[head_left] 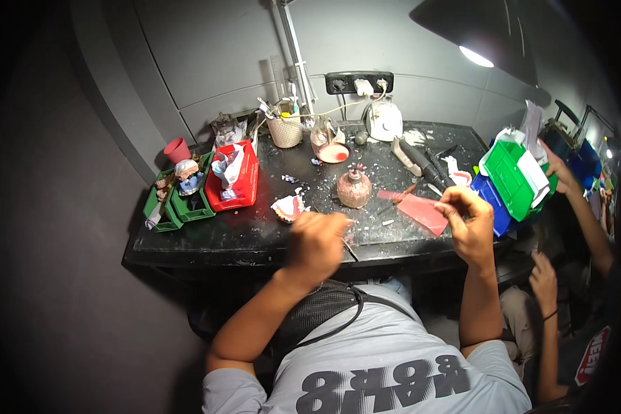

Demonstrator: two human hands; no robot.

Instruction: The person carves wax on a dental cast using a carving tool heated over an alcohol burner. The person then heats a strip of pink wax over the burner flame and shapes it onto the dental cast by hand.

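My left hand (pixel 316 243) is closed over the front part of the table, slightly blurred; what its fingers hold, if anything, I cannot make out. Just beyond it lies a dental cast (pixel 288 208) with white teeth and a pink-red base. My right hand (pixel 470 219) is raised with thumb and fingers pinched together, and anything between the tips is too small to name. Beside those fingertips a translucent pink wax sheet (pixel 423 213) lies on the table. Between and beyond my hands stands a round, pinkish, stained burner bottle (pixel 354 190).
Green bins (pixel 199 208) with casts and a red bin (pixel 250 185) stand at left. A tool cup (pixel 285 131), a small pink dish (pixel 334 153) and a dark handpiece (pixel 431 170) lie farther back. Tilted green bins (pixel 509 172) stand right, near another person's hand (pixel 561 174). A lamp (pixel 481 34) hangs above.
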